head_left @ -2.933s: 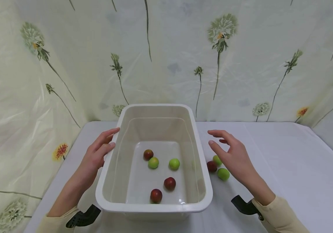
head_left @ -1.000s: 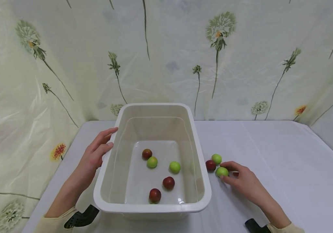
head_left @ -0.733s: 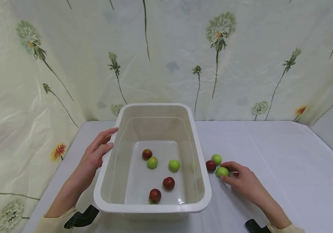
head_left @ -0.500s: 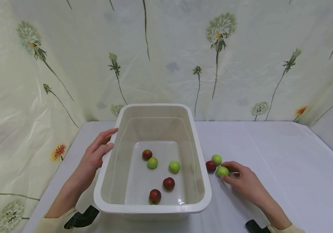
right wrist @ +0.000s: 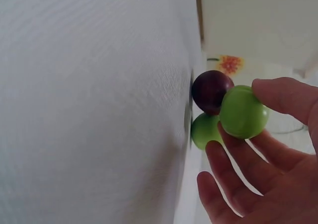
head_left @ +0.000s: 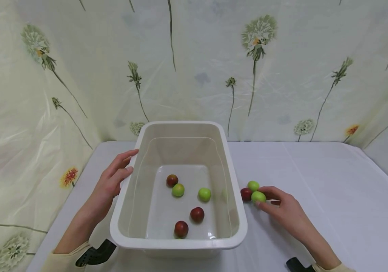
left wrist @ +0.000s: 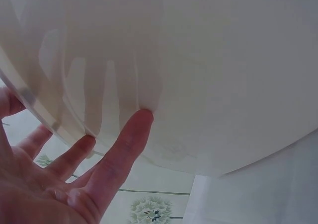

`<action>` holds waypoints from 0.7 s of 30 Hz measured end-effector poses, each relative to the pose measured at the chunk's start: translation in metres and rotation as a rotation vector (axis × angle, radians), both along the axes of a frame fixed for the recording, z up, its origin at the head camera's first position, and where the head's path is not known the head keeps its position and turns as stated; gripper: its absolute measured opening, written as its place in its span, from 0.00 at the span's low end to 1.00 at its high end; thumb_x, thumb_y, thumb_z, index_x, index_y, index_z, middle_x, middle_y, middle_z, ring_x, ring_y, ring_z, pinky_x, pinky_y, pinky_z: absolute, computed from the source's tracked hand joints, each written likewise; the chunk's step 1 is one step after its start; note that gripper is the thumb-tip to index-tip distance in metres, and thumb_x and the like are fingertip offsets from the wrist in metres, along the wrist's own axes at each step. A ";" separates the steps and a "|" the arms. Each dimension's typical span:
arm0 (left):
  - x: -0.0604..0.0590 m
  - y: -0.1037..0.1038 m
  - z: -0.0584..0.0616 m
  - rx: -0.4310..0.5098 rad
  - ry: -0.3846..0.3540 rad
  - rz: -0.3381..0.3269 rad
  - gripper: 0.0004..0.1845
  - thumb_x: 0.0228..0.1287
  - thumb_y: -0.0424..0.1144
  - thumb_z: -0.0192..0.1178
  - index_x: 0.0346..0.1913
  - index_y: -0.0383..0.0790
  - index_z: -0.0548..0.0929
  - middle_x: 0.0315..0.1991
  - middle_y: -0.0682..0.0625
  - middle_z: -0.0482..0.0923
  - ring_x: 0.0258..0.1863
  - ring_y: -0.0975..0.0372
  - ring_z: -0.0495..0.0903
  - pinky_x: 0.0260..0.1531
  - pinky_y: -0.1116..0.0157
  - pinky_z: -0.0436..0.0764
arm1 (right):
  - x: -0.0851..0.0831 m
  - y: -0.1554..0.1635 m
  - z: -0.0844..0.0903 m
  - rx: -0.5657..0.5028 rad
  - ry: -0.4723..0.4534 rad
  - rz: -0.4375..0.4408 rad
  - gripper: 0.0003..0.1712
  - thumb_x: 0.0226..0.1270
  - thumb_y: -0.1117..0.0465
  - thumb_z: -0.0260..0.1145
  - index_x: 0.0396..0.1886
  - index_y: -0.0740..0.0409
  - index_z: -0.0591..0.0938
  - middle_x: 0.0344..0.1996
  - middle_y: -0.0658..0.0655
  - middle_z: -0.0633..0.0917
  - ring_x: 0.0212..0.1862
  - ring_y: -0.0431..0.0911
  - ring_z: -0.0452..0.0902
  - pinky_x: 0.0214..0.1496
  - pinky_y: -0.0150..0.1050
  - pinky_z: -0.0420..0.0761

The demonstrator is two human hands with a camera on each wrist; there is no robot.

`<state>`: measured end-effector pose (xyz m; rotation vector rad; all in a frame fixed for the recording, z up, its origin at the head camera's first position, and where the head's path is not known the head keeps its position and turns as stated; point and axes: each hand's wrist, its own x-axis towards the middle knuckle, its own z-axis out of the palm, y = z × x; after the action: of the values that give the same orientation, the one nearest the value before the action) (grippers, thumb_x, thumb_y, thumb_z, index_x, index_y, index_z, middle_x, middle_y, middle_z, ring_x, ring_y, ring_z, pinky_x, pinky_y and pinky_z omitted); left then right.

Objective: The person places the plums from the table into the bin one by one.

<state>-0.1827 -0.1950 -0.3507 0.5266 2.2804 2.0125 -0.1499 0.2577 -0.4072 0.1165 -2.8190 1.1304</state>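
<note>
Head view: my right hand [head_left: 284, 211] pinches a green fruit [head_left: 258, 197] on the tablecloth [head_left: 333, 189], beside a red fruit [head_left: 246, 193] right of the tub [head_left: 234, 181]. Left wrist view: my left hand's straight fingers [left wrist: 126, 149] press the tub's wall. Right wrist view: thumb and fingers hold the green fruit [right wrist: 243, 112].

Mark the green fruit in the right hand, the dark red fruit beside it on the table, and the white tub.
green fruit [head_left: 258, 196], head view, its top.
dark red fruit [head_left: 245, 193], head view, its middle.
white tub [head_left: 180, 243], head view, near rim.
</note>
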 end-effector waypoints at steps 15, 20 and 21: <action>-0.001 0.000 0.000 0.007 0.001 0.004 0.25 0.77 0.49 0.47 0.73 0.54 0.62 0.70 0.49 0.63 0.57 0.48 0.76 0.42 0.51 0.83 | -0.003 -0.006 0.007 -0.011 0.070 0.013 0.22 0.66 0.49 0.69 0.55 0.53 0.81 0.49 0.52 0.85 0.50 0.47 0.79 0.52 0.47 0.78; 0.000 0.000 0.000 0.014 -0.004 -0.010 0.25 0.78 0.49 0.46 0.73 0.54 0.62 0.70 0.49 0.62 0.58 0.45 0.75 0.43 0.50 0.82 | -0.005 -0.008 0.009 -0.018 0.098 0.017 0.20 0.68 0.48 0.67 0.55 0.52 0.81 0.46 0.49 0.85 0.49 0.46 0.80 0.53 0.48 0.77; 0.000 0.000 0.000 0.014 -0.005 -0.012 0.25 0.78 0.49 0.45 0.73 0.53 0.62 0.70 0.49 0.62 0.58 0.44 0.75 0.43 0.50 0.82 | -0.005 -0.009 0.010 -0.022 0.104 0.017 0.20 0.68 0.48 0.67 0.55 0.52 0.80 0.46 0.50 0.85 0.49 0.46 0.80 0.53 0.50 0.77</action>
<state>-0.1831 -0.1948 -0.3512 0.5348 2.2564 2.0235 -0.1548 0.2488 -0.3976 0.1913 -2.7193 1.1239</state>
